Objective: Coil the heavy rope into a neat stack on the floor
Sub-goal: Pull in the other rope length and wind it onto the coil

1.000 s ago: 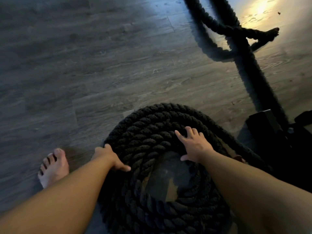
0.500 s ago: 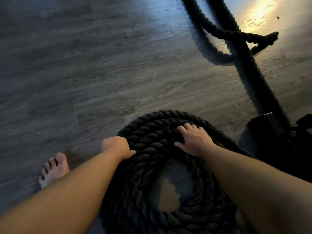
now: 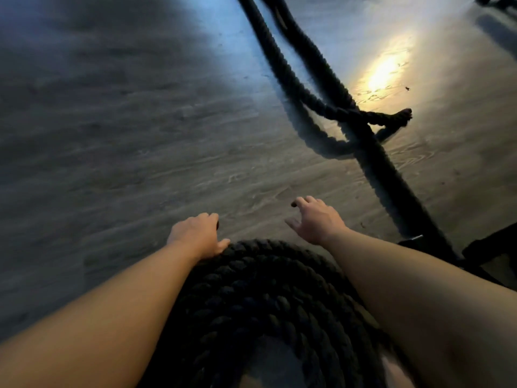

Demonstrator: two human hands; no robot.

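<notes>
Coil (image 3: 260,298) sits on the floor (image 3: 112,163) at bottom center, right under the person: several stacked rings of thick black rope, open hole in the middle. Rings look fairly even, so most of the stacking reads as done.

Left to do, as a judgement: a long loose run (image 3: 391,175) is not yet coiled. It lies beyond the coil to the right, runs away up the frame, and crosses a second strand at a knot-like tangle with a frayed end (image 3: 404,114) sticking out right. That tangle probably needs clearing before the rest can be laid on.

Left hand (image 3: 195,236) is curled at the coil's far left rim, thumb touching the top ring; whether it actually grasps rope, cannot tell. Right hand (image 3: 316,219) is released, fingers spread, just past the coil's far rim, over bare floor, holding nothing. It looks aimed at the loose run.

Axis: the coil lies flat, its hole facing up. The loose run's long axis goes diagonally from the coil's right side to upper center, away from the person. A dark block (image 3: 481,250) sits right of the coil; unclear what it is.
</notes>
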